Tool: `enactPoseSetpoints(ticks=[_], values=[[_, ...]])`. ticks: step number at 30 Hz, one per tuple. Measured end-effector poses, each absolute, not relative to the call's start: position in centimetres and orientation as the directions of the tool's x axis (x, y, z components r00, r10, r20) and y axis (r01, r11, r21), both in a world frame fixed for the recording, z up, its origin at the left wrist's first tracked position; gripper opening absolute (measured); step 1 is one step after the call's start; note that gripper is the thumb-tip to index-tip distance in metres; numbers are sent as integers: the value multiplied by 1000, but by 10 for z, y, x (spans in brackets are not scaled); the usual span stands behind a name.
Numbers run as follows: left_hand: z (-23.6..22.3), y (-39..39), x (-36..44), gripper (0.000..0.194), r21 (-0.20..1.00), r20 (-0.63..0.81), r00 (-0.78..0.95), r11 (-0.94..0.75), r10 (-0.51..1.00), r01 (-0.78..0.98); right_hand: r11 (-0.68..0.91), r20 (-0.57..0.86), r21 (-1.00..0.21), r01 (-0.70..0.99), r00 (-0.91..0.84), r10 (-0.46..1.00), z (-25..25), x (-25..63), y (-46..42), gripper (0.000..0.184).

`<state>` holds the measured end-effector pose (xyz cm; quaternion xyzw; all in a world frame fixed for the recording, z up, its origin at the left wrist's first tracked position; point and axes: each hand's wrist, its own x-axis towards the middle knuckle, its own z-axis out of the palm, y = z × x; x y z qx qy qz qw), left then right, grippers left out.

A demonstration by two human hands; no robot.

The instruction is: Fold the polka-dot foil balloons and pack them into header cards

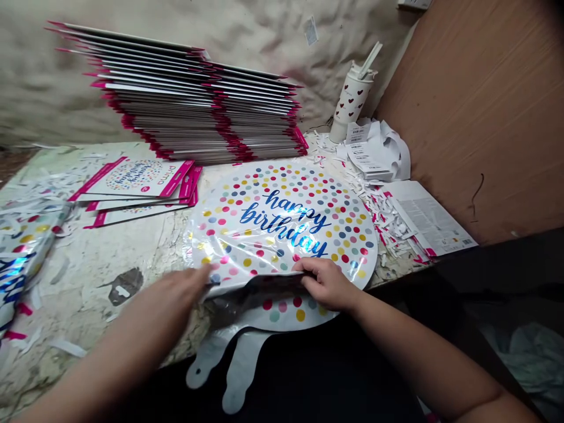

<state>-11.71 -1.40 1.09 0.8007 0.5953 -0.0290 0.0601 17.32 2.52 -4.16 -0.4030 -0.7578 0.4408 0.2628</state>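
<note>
In front of me lies a flat foil balloon [282, 241], white with coloured dots and blue "happy birthday" lettering. My right hand [328, 283] pinches its near edge, thumb below and fingers on top, and the edge is folded up there. My left hand [191, 288] is at the left part of the same edge, smeared by motion, so its grip is unclear. Another dotted foil balloon [282, 311] shows underneath. Two pale filling tails [241, 371] hang over the table's near edge.
Stacked cards with pink edges [211, 111] lean at the back. Several printed packets [141, 179] lie left, near another dotted foil piece [22, 258]. On the right are a heart-patterned tumbler [351, 100], a label roll [383, 150], paper scraps [392, 220] and a printed card [434, 217].
</note>
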Motion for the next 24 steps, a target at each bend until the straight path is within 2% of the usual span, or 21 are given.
enactPoseSetpoints(ticks=[1, 2, 4, 5, 6, 8, 10, 12, 15, 17, 19, 21, 24], values=[[13, -14, -131, 46, -15, -6, 236, -236, 972, 972, 265, 49, -896, 356, -516, 855, -41, 174, 27, 12], [15, -12, -142, 52, -40, 91, 206, -203, 974, 978, 252, 54, -906, 340, -499, 865, -40, 174, 28, 12], [11, -5, -148, 77, 34, 192, 234, -245, 953, 969, 264, 71, -903, 339, -489, 869, -38, 172, 25, 14], [5, -2, -146, 86, 102, 182, 301, -323, 936, 941, 309, 99, -884, 351, -505, 857, -38, 171, 20, 14], [-3, 2, -140, 86, 168, 141, 389, -409, 911, 897, 384, 141, -847, 368, -542, 829, -39, 171, 14, 17], [-26, 7, -128, 66, 252, 23, 562, -548, 827, 797, 571, 209, -711, 410, -652, 729, -45, 175, 2, 37], [-50, 9, -120, 45, 283, -38, 654, -620, 756, 732, 682, 210, -550, 482, -711, 671, -54, 190, -5, 61], [-68, 10, -119, 47, 287, -23, 676, -643, 736, 710, 626, 187, -438, 645, -616, 765, -62, 217, -2, 70], [-77, 12, -124, 49, 281, 24, 685, -663, 728, 694, 358, 185, -344, 868, -311, 932, -67, 266, 21, 58], [-74, 13, -127, 51, 291, 36, 702, -680, 711, 673, 314, 190, -306, 899, -265, 945, -65, 292, 42, 49], [-69, 12, -131, 53, 286, 50, 705, -687, 707, 668, 411, 168, -315, 855, -376, 911, -63, 307, 61, 45], [-65, 10, -137, 57, 233, 73, 681, -677, 728, 699, 478, 120, -397, 784, -472, 873, -62, 313, 75, 45], [-62, 10, -151, 66, 129, 129, 576, -590, 807, 797, 377, 75, -580, 722, -413, 908, -62, 318, 92, 41]])
